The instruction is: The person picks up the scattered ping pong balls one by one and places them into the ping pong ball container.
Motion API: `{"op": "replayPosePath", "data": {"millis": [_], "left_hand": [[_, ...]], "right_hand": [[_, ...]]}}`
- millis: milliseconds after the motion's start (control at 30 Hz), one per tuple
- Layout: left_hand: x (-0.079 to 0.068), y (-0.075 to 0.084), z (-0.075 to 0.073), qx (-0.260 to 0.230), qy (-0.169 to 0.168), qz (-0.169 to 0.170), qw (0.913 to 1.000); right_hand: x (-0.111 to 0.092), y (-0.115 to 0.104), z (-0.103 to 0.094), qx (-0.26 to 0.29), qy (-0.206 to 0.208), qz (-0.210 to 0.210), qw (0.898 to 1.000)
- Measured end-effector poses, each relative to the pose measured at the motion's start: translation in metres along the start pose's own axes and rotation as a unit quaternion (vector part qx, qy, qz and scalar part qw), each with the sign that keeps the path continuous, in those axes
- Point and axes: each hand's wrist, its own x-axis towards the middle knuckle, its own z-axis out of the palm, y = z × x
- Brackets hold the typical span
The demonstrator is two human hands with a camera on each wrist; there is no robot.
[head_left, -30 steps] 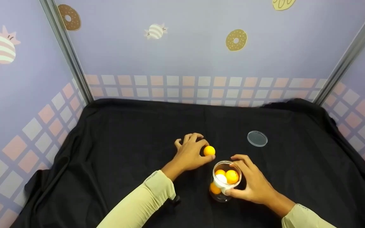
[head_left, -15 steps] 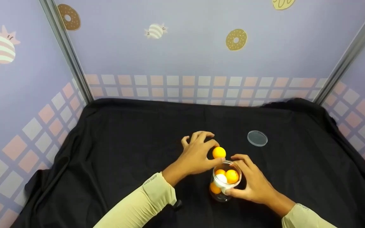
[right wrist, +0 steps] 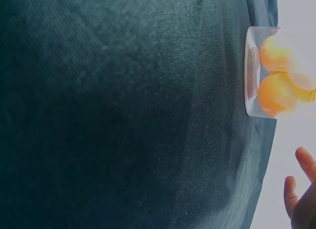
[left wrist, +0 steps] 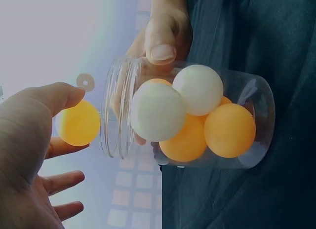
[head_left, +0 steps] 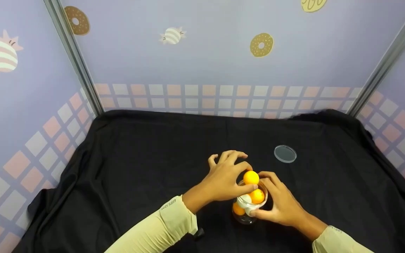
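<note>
Between thumb and index finger, my left hand [head_left: 225,179] pinches an orange ping-pong ball [head_left: 251,177] right over the mouth of a clear plastic jar [left wrist: 259,91]. Its other fingers are spread away from the ball. My right hand [head_left: 281,202] grips the jar near its rim from the right side, thumb in front. The jar stands upright on black cloth. Inside lie white ping-pong balls [left wrist: 158,112] and several orange ones [left wrist: 230,130], loosely piled. In the right wrist view, the jar's lower part [right wrist: 252,71] and some orange balls [right wrist: 276,94] show.
A clear round lid [head_left: 285,154] lies flat on the black cloth [head_left: 164,147], behind and to the right of the jar. Patterned lilac panels [head_left: 216,52] stand behind and at both sides. A small dark object [head_left: 199,232] sits by the left sleeve.
My left hand has carried the orange ball rightward and toward me, from beside the jar to over its mouth. My right hand and the jar have stayed put.
</note>
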Motion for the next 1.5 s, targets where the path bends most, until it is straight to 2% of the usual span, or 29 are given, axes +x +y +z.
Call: {"op": "replayPosePath", "data": {"millis": [633,867,1500], "left_hand": [[0.0021,0.0007,0.0005,0.009,-0.003,0.004,0.9999],[0.0023,0.0029,-0.0001,0.005,-0.002,0.003,1.0],[0.0006,0.0051,-0.0008,0.002,-0.004,0.007,1.0]], "right_hand": [[0.0006,0.0005,-0.001,0.001,-0.001,0.003,1.0],[0.0004,0.0015,-0.0018,0.002,0.002,-0.009,1.0],[0.0,0.0005,-0.0013,0.0,-0.002,0.005,1.0]]}}
